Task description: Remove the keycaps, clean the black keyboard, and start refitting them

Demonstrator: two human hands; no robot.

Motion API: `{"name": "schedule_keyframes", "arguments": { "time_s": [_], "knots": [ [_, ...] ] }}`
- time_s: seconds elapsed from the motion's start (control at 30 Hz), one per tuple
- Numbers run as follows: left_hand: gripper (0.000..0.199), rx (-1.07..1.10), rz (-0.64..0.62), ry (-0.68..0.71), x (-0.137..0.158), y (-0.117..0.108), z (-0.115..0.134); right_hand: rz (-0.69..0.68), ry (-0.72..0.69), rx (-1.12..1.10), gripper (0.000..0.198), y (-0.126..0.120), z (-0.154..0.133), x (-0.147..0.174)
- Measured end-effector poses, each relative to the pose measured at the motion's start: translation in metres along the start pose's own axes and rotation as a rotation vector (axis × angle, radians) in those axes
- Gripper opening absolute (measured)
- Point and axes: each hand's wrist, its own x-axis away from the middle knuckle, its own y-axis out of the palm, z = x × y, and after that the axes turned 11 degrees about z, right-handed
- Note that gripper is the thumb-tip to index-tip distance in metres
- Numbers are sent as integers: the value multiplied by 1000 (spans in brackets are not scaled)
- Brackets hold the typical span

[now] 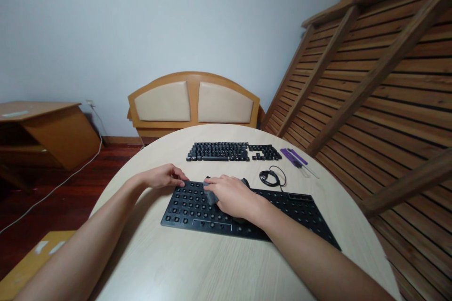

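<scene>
A black keyboard base [208,218] without keycaps lies slanted on the table, its rows of switch posts bare. At its far left corner, my left hand [165,176] has thumb and fingers bent in against the edge, holding it. My right hand [229,193] is closed over a dark grey cloth [211,194] and presses it on the upper middle of the base. My hand and forearm hide part of the base's middle and right side. Behind it, the removed black keycaps [219,151] are laid out in keyboard order.
A round pale wooden table [169,263] carries everything. A coiled black cable [269,178] lies behind the base. Right of the keycaps are a purple item [295,156] and a thin screwdriver-like tool [310,170]. Wooden slats [406,103] lean close on the right.
</scene>
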Motion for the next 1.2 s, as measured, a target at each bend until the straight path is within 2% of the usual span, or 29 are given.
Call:
{"name": "schedule_keyframes", "arguments": {
  "time_s": [0.43,0.67,0.77,0.87,0.97,1.1,1.2],
  "knots": [
    [35,22,-3,-9,2,0,0,-50,135,16,50,-31,26,55],
    [33,13,6,-6,1,0,-3,-111,339,76,48,-50,35,83],
    [33,-2,11,-4,1,0,-3,-114,385,85,50,-55,46,94],
    [33,-10,16,-13,2,0,-1,-64,402,55,51,-56,57,101],
    [34,-10,17,-24,4,-2,2,2,359,16,48,-53,64,100],
    [34,-39,21,-37,8,-6,6,-8,300,-56,45,-47,68,97],
    [33,-66,20,-43,11,-9,8,-7,343,-88,43,-47,76,103]
  ]
}}
